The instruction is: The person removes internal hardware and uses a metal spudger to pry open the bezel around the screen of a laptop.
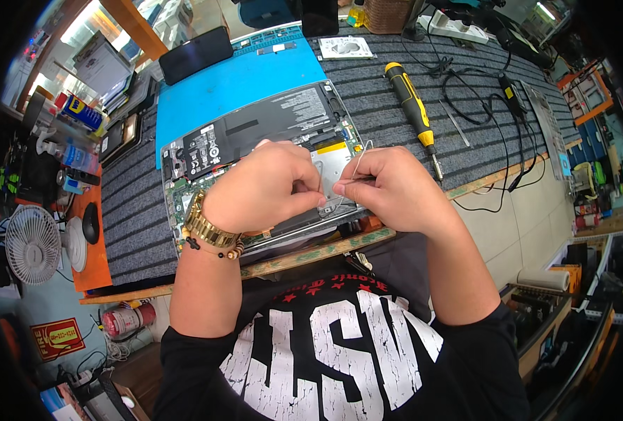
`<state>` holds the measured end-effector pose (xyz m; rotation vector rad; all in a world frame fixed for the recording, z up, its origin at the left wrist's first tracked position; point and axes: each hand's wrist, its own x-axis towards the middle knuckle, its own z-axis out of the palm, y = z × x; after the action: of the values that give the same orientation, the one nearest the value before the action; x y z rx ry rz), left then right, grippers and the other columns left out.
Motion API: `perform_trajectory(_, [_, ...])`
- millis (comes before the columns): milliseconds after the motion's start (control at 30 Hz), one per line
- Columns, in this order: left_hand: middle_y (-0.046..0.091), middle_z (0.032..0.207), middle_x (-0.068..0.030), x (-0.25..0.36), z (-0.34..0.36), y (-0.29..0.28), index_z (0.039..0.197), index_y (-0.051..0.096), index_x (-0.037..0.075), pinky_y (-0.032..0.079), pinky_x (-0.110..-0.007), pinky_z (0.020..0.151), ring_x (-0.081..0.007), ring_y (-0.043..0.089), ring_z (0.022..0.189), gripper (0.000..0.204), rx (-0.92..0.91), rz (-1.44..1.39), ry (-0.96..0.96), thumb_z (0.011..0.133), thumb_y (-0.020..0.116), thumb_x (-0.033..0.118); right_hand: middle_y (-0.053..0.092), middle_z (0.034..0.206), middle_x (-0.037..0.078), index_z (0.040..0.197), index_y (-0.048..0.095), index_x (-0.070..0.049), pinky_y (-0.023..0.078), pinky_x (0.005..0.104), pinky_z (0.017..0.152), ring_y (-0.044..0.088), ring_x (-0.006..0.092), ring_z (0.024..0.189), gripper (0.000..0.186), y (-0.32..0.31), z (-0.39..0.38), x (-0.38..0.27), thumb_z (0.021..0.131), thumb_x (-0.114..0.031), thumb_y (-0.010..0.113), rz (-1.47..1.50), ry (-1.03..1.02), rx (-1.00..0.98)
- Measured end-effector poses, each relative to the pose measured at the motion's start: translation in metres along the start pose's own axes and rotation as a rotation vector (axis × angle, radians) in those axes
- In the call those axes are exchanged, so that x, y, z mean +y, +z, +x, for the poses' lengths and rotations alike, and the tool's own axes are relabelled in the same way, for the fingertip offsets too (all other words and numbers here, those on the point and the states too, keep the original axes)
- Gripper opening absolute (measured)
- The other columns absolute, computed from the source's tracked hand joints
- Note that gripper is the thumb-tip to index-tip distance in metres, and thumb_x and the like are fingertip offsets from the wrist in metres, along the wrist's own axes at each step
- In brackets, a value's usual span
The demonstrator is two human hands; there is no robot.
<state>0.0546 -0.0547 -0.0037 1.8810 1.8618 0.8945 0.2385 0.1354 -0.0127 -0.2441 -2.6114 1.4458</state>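
An opened laptop (245,119) lies across a blue mat (210,88), showing its black battery, green boards and a silver plate with a yellow strip. My left hand (262,189), with a gold watch at the wrist, is curled over the lower part of the laptop, thumb and fingertips closed on something too small to make out. My right hand (389,189) pinches a thin pale wire (359,160) beside the silver plate, its fingertips close to the left ones. The wire loops up above that hand.
A yellow-and-black screwdriver (410,102) lies to the right, near black cables (487,105) and a thin metal tool (452,123). A white drive (345,48) and black phone (196,55) are at the back. A small fan (33,244) and assorted bottles (73,151) crowd the left.
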Motion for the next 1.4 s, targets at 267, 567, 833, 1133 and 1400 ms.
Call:
perform_trajectory(267, [0.075,0.083,-0.0116,0.006,0.004,0.009,0.085,0.076,0.003,0.056,-0.044,0.078,-0.0333,0.072,0.080,0.020,-0.072,-0.093,-0.018,0.091,0.093,0.012,0.078,0.081,0.024,0.098,0.083,0.005,0.059,0.0442,0.069,0.077,0.0352,0.071,0.024,0.000,0.001,0.002,0.098,-0.019,0.083,-0.021,-0.005,0.016])
perform_trajectory(567, [0.084,0.089,-0.0082,0.022,0.008,0.001,0.094,0.081,-0.002,0.057,-0.032,0.070,-0.0114,0.073,0.076,0.019,0.043,-0.300,-0.339,0.104,0.085,0.014,0.074,0.079,0.025,0.099,0.083,0.005,0.056,0.0471,0.068,0.073,0.0388,0.069,0.024,-0.002,0.002,0.003,0.100,-0.018,0.081,-0.082,-0.038,0.004])
perform_trajectory(833, [0.083,0.091,-0.0077,0.013,0.010,0.003,0.107,0.078,-0.005,0.058,-0.024,0.071,-0.0082,0.074,0.079,0.020,0.156,-0.460,-0.469,0.112,0.078,0.014,0.072,0.078,0.020,0.100,0.083,0.004,0.054,0.0434,0.069,0.068,0.0283,0.070,0.026,-0.006,0.003,-0.003,0.103,-0.021,0.081,0.004,0.068,0.047])
perform_trajectory(1133, [0.086,0.096,-0.0110,0.020,0.011,0.004,0.111,0.080,-0.006,0.062,-0.027,0.079,-0.0117,0.078,0.088,0.020,0.182,-0.671,-0.320,0.113,0.077,0.014,0.066,0.072,0.003,0.095,0.081,0.003,0.045,0.0327,0.061,0.056,0.0096,0.067,0.024,-0.013,-0.004,-0.009,0.107,-0.017,0.080,0.117,-0.017,0.157])
perform_trajectory(1400, [0.085,0.100,-0.0110,0.021,0.005,0.007,0.116,0.081,-0.006,0.063,-0.030,0.087,-0.0140,0.079,0.094,0.022,0.064,-0.805,-0.143,0.115,0.073,0.015,0.071,0.091,-0.007,0.125,0.077,0.001,0.047,0.0253,0.068,0.062,0.0028,0.082,0.022,-0.037,-0.018,-0.008,0.109,-0.014,0.079,0.320,-0.039,0.129])
